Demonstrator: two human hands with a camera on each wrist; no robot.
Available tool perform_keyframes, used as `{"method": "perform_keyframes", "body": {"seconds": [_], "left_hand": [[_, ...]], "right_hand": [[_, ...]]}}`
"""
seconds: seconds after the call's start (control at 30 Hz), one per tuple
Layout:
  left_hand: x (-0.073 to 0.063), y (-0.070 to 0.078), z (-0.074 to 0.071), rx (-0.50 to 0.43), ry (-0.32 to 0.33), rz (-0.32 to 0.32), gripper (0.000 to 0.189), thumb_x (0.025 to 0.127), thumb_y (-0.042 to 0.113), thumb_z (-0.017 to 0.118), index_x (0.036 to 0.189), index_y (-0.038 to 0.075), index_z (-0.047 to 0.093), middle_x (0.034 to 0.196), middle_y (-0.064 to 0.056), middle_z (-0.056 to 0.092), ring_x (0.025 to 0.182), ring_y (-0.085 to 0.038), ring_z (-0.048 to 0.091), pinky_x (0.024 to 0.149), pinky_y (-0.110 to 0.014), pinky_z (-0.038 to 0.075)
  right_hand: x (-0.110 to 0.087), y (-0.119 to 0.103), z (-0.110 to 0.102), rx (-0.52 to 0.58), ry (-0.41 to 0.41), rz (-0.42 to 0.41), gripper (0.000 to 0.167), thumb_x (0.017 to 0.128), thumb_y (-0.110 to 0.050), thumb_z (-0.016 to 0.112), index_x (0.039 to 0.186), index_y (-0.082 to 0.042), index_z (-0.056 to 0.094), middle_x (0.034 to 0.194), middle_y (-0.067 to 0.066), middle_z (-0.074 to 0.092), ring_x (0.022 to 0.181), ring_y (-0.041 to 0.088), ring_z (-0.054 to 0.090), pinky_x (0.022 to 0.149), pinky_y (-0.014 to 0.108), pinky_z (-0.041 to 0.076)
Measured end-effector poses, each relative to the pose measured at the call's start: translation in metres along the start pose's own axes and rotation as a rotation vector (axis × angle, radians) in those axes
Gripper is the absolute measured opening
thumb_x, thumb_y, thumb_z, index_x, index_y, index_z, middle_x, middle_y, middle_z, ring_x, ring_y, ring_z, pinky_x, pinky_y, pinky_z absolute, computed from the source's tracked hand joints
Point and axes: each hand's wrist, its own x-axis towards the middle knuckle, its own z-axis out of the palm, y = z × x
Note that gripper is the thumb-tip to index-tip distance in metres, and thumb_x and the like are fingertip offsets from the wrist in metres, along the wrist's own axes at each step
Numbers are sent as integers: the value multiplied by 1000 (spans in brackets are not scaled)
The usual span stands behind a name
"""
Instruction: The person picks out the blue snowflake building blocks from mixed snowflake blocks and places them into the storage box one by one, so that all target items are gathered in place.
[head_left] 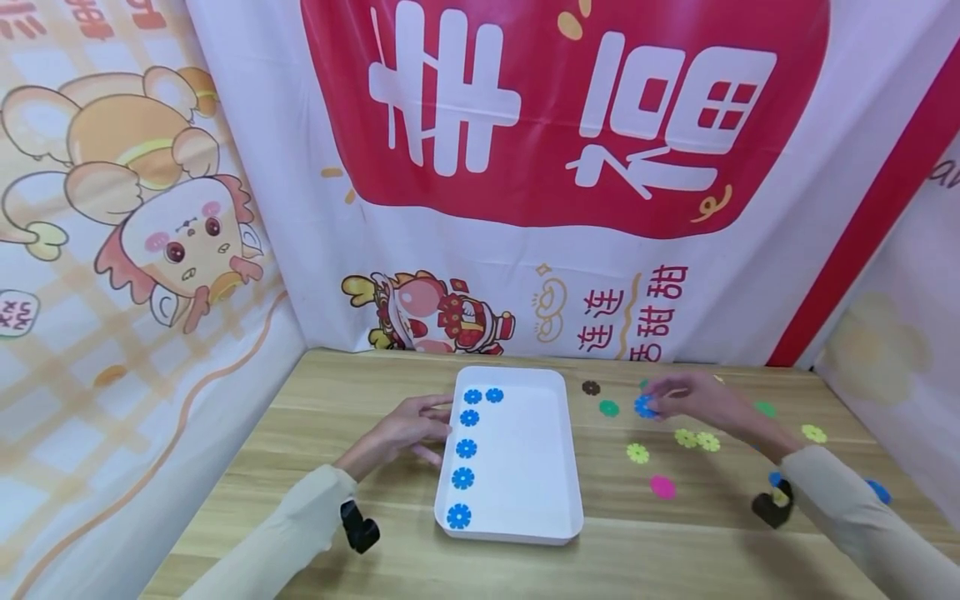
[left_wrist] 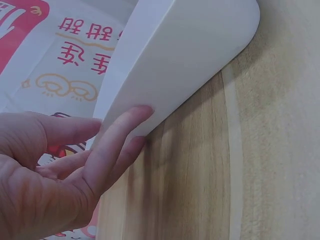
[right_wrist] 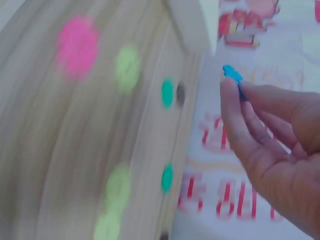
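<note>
Head view: a blue disc (head_left: 645, 406) is pinched by the right hand (head_left: 693, 402), right of the white tray (head_left: 521, 467). Left wrist: the tray's side is touched by the left hand (left_wrist: 65, 185), fingers fairly straight; light steadying's probably plenty. Right wrist: disc's gripped thumb-to-fingertip; a light edge grip's probably best.

Held blue disc (right_wrist: 232, 73) (partly hidden)

The tray (head_left: 517, 479) is formed of smooth, plastic-looking material. Along its left edge, smooth plastic-looking blue discs (head_left: 467, 448) are laid. The table top (head_left: 622, 558) is faced in striped wood grain; beyond its far edge, creased printed cloth (head_left: 465, 237) is hung. Sleeves (head_left: 281, 533) are made of matt fabric.
</note>
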Motion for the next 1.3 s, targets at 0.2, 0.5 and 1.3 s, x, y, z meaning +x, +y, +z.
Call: {"method": "perform_keyframes", "body": {"seconds": [0.2,0.5,1.3], "left_hand": [[1,-2,-1,-25,8,-11,65,100,3,67,160,14,43,159,-21,48,111,-34,74,68,-42,69],[3,-4,-2,-62,-13,0,66,100,1,66,161,13,42,159,-22,47,107,-31,75,70,-42,69],[-1,-4,-2,-59,-5,13,65,100,1,65,160,13,43,159,-22,48,109,-33,74,71,-42,69]], "right_hand": [[34,-28,31,195,-26,0,33,100,-9,71,124,13,63,110,24,73,93,27,76,87,39,68],[85,-55,84,287,-36,105,24,98,-6,72,117,8,67,101,20,76,87,25,77,95,52,65],[150,-73,162,227,-97,309,7,96,-2,72,102,2,74,94,16,79,84,25,79,82,33,68]]}}
